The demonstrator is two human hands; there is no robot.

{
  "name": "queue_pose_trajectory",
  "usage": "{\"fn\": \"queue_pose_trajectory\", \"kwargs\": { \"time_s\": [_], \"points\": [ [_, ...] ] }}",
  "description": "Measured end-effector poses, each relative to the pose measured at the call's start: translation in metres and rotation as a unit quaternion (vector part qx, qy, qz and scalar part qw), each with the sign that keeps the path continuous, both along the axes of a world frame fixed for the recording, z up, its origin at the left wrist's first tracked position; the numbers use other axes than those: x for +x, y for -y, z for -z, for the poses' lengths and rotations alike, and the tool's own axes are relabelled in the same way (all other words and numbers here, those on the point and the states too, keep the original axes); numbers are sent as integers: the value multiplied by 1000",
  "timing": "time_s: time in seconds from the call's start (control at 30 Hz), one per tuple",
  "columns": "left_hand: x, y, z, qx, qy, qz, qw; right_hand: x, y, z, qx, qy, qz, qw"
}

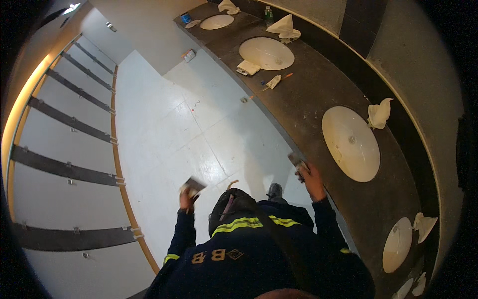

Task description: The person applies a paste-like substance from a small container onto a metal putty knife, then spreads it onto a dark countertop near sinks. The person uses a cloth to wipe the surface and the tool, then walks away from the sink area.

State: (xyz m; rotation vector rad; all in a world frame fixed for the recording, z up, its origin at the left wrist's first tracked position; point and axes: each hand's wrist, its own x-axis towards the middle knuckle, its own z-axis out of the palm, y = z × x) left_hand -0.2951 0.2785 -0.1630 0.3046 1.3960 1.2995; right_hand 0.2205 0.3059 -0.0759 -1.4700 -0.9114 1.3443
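Note:
In my left hand [186, 201], closed and held out over the pale floor, is a putty knife [196, 185] with a broad, flat grey blade. My right hand [313, 182] grips a second flat-bladed scraper [297, 160] beside the front edge of the dark countertop [294, 109]. Both blades point away from me, and my hands are well apart. Fingers cover most of each handle, so the exact shape of the tools is partly hidden. Closest to my right hand on the counter is a white oval sink [343, 130].
More oval sinks [264, 52] line the counter, with crumpled white sheets [285, 26] behind them. A white tube [274, 81], folded cloth [249, 68], green bottle [269, 14] and blue can [185, 18] stand or lie there. Stall partitions [69, 167] run along the left. A small package [188, 55] sits by the far wall.

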Motion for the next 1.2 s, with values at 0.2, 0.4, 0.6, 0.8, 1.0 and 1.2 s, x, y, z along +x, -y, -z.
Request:
{"fn": "queue_pose_trajectory", "kwargs": {
  "time_s": [0.2, 0.4, 0.6, 0.8, 1.0, 1.2],
  "points": [
    [-138, 188, 111, -140, 103, -146, 974, -46, -168, -32, 32, 56, -174, 983],
    [-71, 160, 148, -261, 130, -300, 908, -141, -314, -11, 65, 92, -258, 960],
    [-154, -15, 172, -210, 130, -327, 912, -283, -432, 2, 76, 102, -308, 943],
    [-322, -317, 131, -63, -40, -195, 978, -369, -543, -35, 104, 153, -320, 929],
    [-374, -560, 24, 7, -85, -106, 991, -409, -660, -21, 99, 183, -291, 934],
    [-456, -574, 104, -175, -310, 97, 930, -476, -781, -20, 65, 125, -338, 931]
  ]
}}
